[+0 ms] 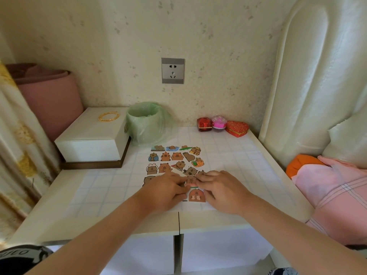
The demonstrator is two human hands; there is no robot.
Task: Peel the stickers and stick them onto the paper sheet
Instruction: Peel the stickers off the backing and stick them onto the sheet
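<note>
Stickers (165, 156), light and flimsy on a floppy backing sheet (202, 155) atop the gridded paper sheet (238, 155) on the surface (89, 225), probably lift best by an edge, where the left hand (168, 188) and right hand (220, 190) meet fingertips over one, though I cannot tell whether either grip has closed on it.

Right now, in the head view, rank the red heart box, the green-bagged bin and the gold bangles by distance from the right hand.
1. Red heart box, back right.
2. Green-bagged bin, back centre.
3. Gold bangles, on the white box, far left.
</note>
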